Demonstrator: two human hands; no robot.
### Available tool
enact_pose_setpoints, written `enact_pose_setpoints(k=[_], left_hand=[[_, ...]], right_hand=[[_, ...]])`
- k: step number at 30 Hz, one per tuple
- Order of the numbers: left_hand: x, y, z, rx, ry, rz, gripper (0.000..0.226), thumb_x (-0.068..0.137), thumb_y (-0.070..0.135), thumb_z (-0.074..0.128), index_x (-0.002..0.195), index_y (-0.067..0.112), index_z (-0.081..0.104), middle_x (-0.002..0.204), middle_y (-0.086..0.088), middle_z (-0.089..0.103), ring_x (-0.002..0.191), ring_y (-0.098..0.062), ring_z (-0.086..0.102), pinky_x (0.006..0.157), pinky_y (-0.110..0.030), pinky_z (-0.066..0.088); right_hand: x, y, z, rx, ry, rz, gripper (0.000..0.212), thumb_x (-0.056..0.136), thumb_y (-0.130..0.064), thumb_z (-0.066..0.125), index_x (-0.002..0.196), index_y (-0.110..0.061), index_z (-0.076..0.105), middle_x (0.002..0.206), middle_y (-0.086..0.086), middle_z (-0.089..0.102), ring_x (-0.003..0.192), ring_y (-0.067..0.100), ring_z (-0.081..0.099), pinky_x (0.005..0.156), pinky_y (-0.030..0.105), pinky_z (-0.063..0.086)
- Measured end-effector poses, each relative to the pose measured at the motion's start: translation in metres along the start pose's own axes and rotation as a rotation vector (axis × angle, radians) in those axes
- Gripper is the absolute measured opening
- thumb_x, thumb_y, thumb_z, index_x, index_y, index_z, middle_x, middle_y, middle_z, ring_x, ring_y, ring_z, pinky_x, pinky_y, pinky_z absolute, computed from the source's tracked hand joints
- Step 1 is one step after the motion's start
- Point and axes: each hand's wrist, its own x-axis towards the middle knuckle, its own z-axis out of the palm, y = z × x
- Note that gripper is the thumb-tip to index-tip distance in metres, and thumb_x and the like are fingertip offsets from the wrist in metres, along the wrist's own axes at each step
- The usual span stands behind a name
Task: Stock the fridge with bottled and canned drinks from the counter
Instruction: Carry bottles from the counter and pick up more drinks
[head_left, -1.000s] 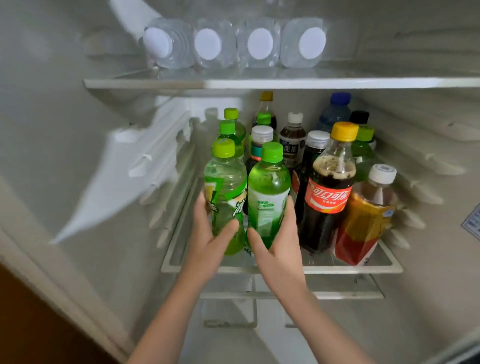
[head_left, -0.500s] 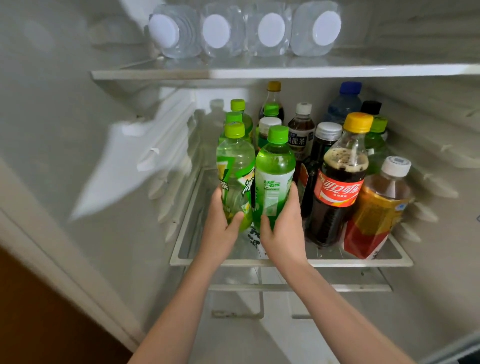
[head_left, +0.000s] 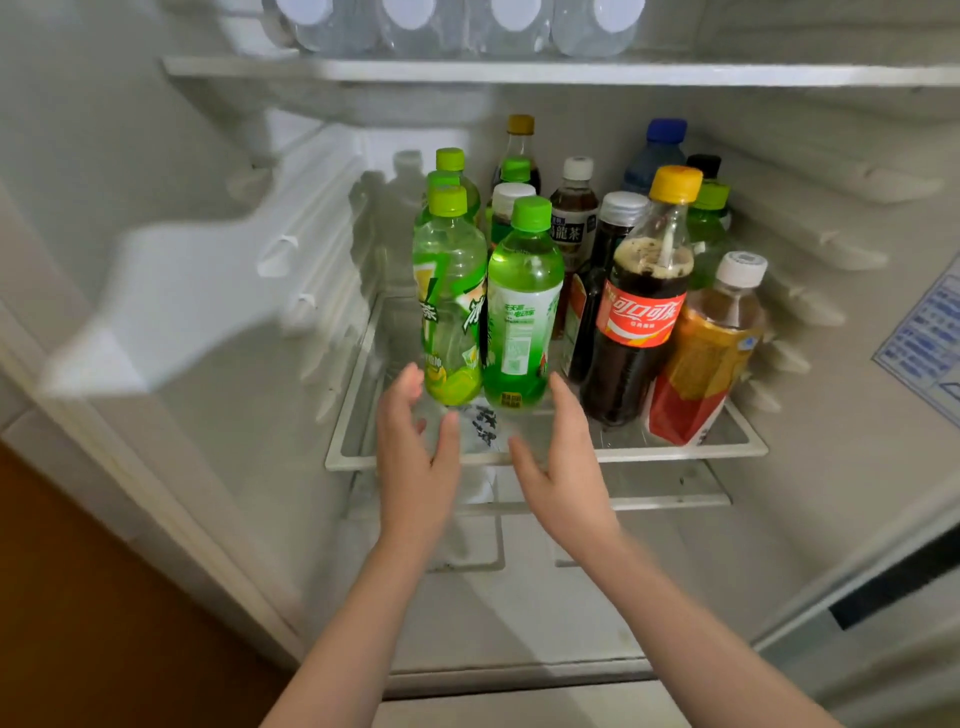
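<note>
Green bottles (head_left: 522, 322), pair: upright, front-left of shelf (head_left: 675, 453). My left hand (head_left: 415, 452), right hand (head_left: 569, 460): fingers spread, holding nothing, just before them. Step: placing, seemingly done. Next: fetch more drinks.

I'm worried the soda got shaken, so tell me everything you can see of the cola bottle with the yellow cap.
The cola bottle is clear plastic, filled with dark drink topped by foam below the neck. It has a yellow screw cap and a red label with white lettering. It stands at the front of the shelf, close against the tea bottle on its right.
</note>
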Motion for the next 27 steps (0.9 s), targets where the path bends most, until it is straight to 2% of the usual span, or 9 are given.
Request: enact_pose_setpoints(k=[2,3,7,12,16,19,21,25,27], left_hand=[[-0.026,0.000,-0.009,-0.046,-0.029,-0.006,0.056,0.086,0.026,0.053,0.126,0.059,0.033,0.118,0.033,0.049,0.114,0.000,0.051,0.092,-0.020,0.046],[-0.039,-0.002,-0.013,-0.041,-0.056,-0.009,0.054,0.086,0.030,0.053,0.124,0.063,0.033,0.115,0.033,0.051,0.110,0.001,0.053,0.088,-0.015,0.045],[-0.092,-0.021,-0.020,-0.015,-0.219,-0.076,0.049,0.087,0.029,0.054,0.122,0.058,0.038,0.108,0.024,0.058,0.098,-0.004,0.058,0.078,-0.013,0.046],[-0.149,-0.045,-0.018,0.028,-0.534,-0.218,0.050,0.091,0.015,0.056,0.120,0.052,0.040,0.098,0.024,0.061,0.088,0.000,0.059,0.074,-0.007,0.043],[-0.202,-0.076,-0.011,0.061,-0.847,-0.533,0.032,0.093,0.022,0.058,0.105,0.050,0.050,0.089,0.020,0.065,0.084,0.006,0.059,0.071,-0.006,0.042],[-0.250,-0.107,-0.007,0.177,-1.197,-0.757,0.013,0.094,0.025,0.056,0.102,0.036,0.056,0.096,0.010,0.063,0.091,-0.008,0.059,0.076,-0.015,0.042],[-0.285,-0.125,-0.010,0.280,-1.377,-0.861,0.007,0.097,0.030,0.050,0.095,0.029,0.056,0.091,0.006,0.059,0.087,-0.014,0.056,0.074,-0.023,0.040],[-0.338,-0.153,-0.038,0.590,-1.625,-0.945,0.019,0.098,0.032,0.041,0.098,0.019,0.054,0.092,0.000,0.056,0.071,-0.012,0.051,0.054,-0.023,0.033],[-0.353,-0.160,-0.053,0.743,-1.749,-0.913,0.017,0.091,0.031,0.043,0.086,0.017,0.051,0.088,-0.006,0.052,0.064,-0.015,0.045,0.052,-0.024,0.030]], right_hand=[[-0.024,0.008,-0.009,-0.086,0.000,-0.025,0.056,0.088,-0.007,0.058,0.140,-0.011,0.034,0.141,-0.005,0.038,0.129,-0.002,0.028,0.106,0.003,0.014],[-0.035,0.014,-0.013,-0.125,0.012,-0.027,0.051,0.088,-0.006,0.058,0.136,-0.007,0.041,0.138,0.001,0.044,0.129,0.005,0.034,0.106,0.005,0.016],[-0.083,0.036,-0.031,-0.246,0.062,0.013,0.035,0.083,-0.003,0.057,0.118,-0.006,0.057,0.121,0.006,0.056,0.115,0.015,0.048,0.099,0.010,0.028],[-0.166,0.078,-0.046,-0.404,-0.049,0.199,0.030,0.081,-0.001,0.061,0.110,-0.005,0.063,0.105,0.007,0.062,0.095,0.025,0.060,0.081,0.028,0.045],[-0.256,0.107,-0.051,-0.495,-0.200,0.513,0.030,0.084,-0.004,0.062,0.113,-0.007,0.063,0.105,0.007,0.064,0.095,0.028,0.062,0.078,0.030,0.046],[-0.328,0.120,-0.050,-0.489,-0.325,0.864,0.032,0.091,-0.018,0.053,0.123,-0.016,0.056,0.118,0.000,0.060,0.107,0.020,0.058,0.089,0.030,0.045],[-0.377,0.125,-0.050,-0.465,-0.395,1.096,0.033,0.092,-0.023,0.049,0.125,-0.021,0.053,0.121,-0.003,0.058,0.110,0.016,0.056,0.091,0.025,0.042],[-0.469,0.117,-0.052,-0.368,-0.473,1.499,0.037,0.093,-0.029,0.045,0.129,-0.020,0.050,0.125,-0.001,0.058,0.114,0.016,0.055,0.091,0.024,0.041],[-0.511,0.105,-0.055,-0.313,-0.447,1.642,0.038,0.093,-0.030,0.044,0.129,-0.018,0.051,0.129,0.002,0.057,0.118,0.018,0.053,0.093,0.024,0.040]])
